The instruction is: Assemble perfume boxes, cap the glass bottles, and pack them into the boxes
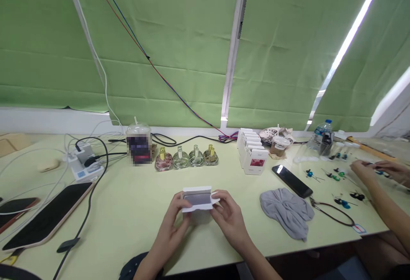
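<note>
Between my two hands a small white carton is held above the table, its top open toward me and its inside looking grey. My left hand grips the carton's left end, thumb along the near edge. The fingers of my right hand pinch the right end, where a side flap sticks out. Beyond the carton stand several small glass perfume bottles in a row, some with gold caps and some with silvery ones. Right of them, a row of white boxes stands upright, the front one bearing a pink-red picture.
A grey cloth, a black phone and a dark cord loop lie to the right. Another person's hands work among small blue and green parts. Left are a power strip, cables, a tablet and a lidded cup.
</note>
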`<action>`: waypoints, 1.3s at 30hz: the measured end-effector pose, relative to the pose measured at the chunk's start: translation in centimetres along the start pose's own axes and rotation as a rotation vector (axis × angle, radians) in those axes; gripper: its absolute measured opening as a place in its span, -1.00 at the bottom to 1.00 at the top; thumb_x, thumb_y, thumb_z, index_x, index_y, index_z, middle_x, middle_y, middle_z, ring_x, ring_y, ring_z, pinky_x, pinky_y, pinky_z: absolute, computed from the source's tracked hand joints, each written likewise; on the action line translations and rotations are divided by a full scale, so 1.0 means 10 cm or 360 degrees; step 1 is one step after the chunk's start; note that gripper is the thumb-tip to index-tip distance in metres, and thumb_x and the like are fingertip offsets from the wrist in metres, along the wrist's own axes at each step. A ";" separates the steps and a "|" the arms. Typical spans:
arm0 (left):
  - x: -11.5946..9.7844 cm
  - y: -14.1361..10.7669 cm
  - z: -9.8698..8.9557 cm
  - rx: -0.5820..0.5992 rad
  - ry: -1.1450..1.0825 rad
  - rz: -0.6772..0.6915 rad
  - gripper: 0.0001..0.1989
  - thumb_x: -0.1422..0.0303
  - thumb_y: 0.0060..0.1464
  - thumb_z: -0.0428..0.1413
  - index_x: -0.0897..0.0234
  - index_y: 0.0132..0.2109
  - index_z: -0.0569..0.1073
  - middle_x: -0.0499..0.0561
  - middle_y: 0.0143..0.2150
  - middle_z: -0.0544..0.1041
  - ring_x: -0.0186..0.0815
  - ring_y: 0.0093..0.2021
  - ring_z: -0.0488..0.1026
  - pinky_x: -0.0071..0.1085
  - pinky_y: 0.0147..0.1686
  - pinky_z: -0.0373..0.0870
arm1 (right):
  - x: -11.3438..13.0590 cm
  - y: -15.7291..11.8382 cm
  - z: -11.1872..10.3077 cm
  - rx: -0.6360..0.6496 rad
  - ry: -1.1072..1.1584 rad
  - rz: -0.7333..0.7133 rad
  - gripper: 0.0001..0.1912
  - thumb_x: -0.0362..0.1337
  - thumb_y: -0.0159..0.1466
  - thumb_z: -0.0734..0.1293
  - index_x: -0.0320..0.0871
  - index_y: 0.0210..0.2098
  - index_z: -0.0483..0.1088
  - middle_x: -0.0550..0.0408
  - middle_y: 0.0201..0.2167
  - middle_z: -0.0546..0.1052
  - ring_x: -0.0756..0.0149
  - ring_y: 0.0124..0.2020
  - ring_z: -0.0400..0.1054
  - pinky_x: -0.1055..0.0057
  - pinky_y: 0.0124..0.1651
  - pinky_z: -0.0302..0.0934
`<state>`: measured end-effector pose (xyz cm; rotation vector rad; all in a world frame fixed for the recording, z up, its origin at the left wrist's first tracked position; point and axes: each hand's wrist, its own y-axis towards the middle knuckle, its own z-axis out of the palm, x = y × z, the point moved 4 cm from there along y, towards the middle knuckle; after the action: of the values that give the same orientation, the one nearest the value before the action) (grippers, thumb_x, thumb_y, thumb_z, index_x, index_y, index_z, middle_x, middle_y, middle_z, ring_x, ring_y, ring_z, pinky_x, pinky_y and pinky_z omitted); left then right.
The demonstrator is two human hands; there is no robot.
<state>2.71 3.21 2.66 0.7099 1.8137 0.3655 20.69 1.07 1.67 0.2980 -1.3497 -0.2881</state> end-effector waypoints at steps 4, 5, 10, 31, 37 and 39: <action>0.09 -0.09 -0.31 -0.0250 0.0125 0.0029 -0.90 0.44 0.17 -0.03 0.16 -0.17 0.31 0.06 -0.11 0.40 -0.28 -0.10 0.42 -0.43 -0.19 0.38 | -0.12 0.19 0.09 0.0102 0.0106 0.0159 -0.57 -0.16 0.26 0.30 -0.04 0.06 0.11 0.02 -0.20 0.44 0.23 -0.07 0.38 0.20 -0.07 0.36; 0.11 -0.12 -0.38 -0.0307 0.0159 0.0029 -0.90 0.44 0.16 -0.03 0.16 -0.18 0.30 0.05 -0.13 0.40 -0.28 -0.12 0.42 -0.44 -0.21 0.37 | -0.16 0.27 0.10 0.0105 0.0023 0.0202 -0.60 -0.16 0.26 0.28 -0.05 0.04 0.11 0.02 -0.22 0.44 0.24 -0.11 0.39 0.24 -0.14 0.38; 0.22 -0.32 -0.62 -0.0679 0.0270 0.0023 -0.88 0.45 0.09 0.03 0.17 -0.20 0.30 0.01 -0.21 0.38 -0.25 -0.11 0.37 -0.39 -0.18 0.30 | -0.39 0.78 0.36 0.0369 -0.0718 0.0174 -0.60 -0.34 0.17 0.27 -0.07 0.01 0.18 0.02 -0.14 0.40 0.36 -0.33 0.36 0.40 -0.37 0.33; 0.40 -0.58 -0.90 -0.1681 -0.0384 -0.0484 -0.70 0.43 -0.20 0.11 0.17 -0.24 0.24 -0.12 -0.26 0.33 -0.36 -0.26 0.29 -0.45 -0.32 0.18 | -0.90 1.54 1.82 0.0366 -0.2301 0.0005 -0.34 -0.31 0.29 0.20 0.14 0.32 -0.08 -0.35 0.30 0.02 0.10 -0.21 0.47 0.20 -0.26 0.36; 0.37 -0.59 -0.91 -0.1689 -0.0449 -0.0489 -0.71 0.48 -0.18 0.05 0.15 -0.23 0.22 -0.15 -0.37 0.34 -0.42 -0.43 0.27 -0.50 -0.47 0.16 | -0.97 1.49 1.81 0.0330 -0.2269 -0.0055 -0.37 -0.33 0.28 0.20 0.01 0.32 -0.02 -0.36 0.30 0.02 0.02 -0.09 0.40 0.15 -0.23 0.36; 0.38 -0.61 -0.91 -0.1672 -0.0396 -0.0499 -0.72 0.48 -0.18 0.04 0.16 -0.24 0.23 -0.18 -0.44 0.31 -0.44 -0.50 0.23 -0.51 -0.52 0.13 | -1.00 1.48 1.80 0.0330 -0.2252 -0.0077 -0.37 -0.30 0.28 0.22 0.02 0.31 -0.02 -0.35 0.31 0.02 -0.03 -0.02 0.35 0.11 -0.19 0.35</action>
<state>-8.33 1.70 -0.40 -0.2534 1.2144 0.8713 1.56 17.68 1.56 0.2965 -2.7807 -0.4199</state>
